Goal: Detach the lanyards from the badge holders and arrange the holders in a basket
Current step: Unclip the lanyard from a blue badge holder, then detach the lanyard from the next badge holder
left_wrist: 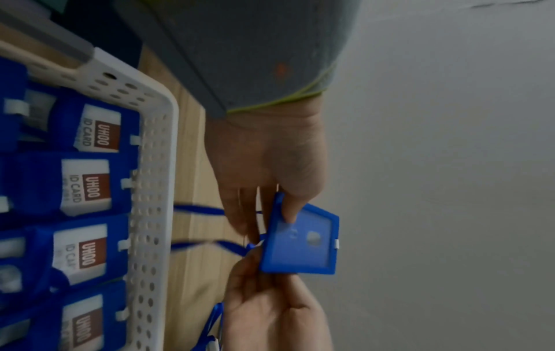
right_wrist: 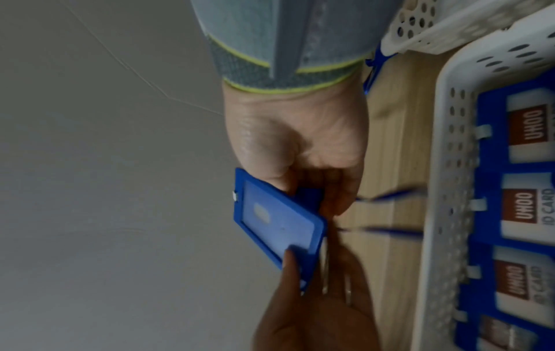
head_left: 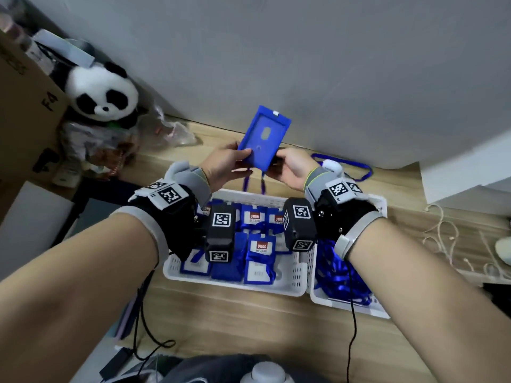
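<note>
Both my left hand and right hand are pinching one blue badge holder above the worktop, its lanyard seemingly still attached. The white basket looks pretty full of holders already, so I'd guess we're well along.

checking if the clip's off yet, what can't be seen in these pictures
- Lanyard clip: hidden in every view behind the right hand and the blue plastic badge holder.
- Blue lanyard straps: motion-blurred in the right wrist view.
- White perforated basket contents: partly covered by wrist cameras in the head view.
</note>
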`<state>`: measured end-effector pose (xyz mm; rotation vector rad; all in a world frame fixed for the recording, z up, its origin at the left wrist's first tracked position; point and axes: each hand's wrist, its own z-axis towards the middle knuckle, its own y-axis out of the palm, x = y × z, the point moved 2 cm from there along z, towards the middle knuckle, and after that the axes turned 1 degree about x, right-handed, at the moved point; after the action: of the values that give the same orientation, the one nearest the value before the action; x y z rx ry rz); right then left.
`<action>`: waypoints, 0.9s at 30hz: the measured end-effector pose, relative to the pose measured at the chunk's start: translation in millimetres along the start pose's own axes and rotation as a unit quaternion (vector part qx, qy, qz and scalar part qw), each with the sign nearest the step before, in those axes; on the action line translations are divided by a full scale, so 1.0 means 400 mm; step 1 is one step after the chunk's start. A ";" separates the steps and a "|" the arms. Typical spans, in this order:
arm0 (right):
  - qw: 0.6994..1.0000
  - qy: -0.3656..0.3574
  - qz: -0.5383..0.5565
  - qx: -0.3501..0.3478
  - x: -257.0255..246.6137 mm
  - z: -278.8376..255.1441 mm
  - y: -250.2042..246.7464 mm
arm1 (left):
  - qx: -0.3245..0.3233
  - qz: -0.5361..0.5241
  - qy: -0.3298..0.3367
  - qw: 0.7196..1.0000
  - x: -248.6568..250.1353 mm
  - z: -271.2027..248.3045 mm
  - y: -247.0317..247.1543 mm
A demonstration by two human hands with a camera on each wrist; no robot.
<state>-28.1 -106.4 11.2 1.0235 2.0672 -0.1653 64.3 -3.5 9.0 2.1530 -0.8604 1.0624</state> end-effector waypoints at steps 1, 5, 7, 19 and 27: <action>1.000 0.011 -0.023 -0.001 0.009 0.014 0.002 | 0.026 0.002 0.003 1.000 -0.004 0.016 -0.016; 0.998 0.038 -0.049 -0.009 0.040 0.069 -0.003 | 0.070 -0.008 -0.005 0.997 -0.017 0.064 -0.063; 0.998 0.040 -0.044 0.003 0.046 0.093 -0.005 | 0.108 -0.014 0.002 0.994 -0.018 0.086 -0.080; 0.983 0.074 -0.164 -0.026 0.077 0.127 -0.043 | 0.154 0.145 -0.160 0.964 -0.106 0.162 -0.110; 0.938 0.148 -0.282 -0.138 0.105 0.048 -0.097 | 0.195 0.295 -0.074 0.932 -0.068 0.141 -0.086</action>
<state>-58.8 -115.0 -40.1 0.2764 2.5294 -0.0061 103.0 -15.2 -49.9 2.3804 -1.5446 1.4731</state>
